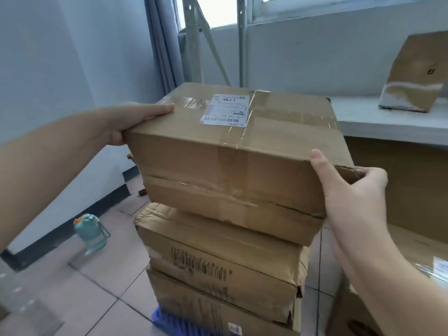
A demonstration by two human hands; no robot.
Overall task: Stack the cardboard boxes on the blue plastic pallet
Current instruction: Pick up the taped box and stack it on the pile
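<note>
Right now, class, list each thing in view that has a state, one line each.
Top box: taped shut, held at both ends, on the stack.
Middle box: closed, dented.
Bottom box: closed, on blue pallet.
Left hand: gripping.
Right hand: gripping.
Water bottle: upright, capped.
Shelf box: tilted.

I am reaching both bare forearms forward, my left hand (128, 122) lying flat with fingers stretched ahead and thumb tucked down. My right hand (349, 187) is gripping lower, thumb pointing up and fingers curling away out of sight.
</note>
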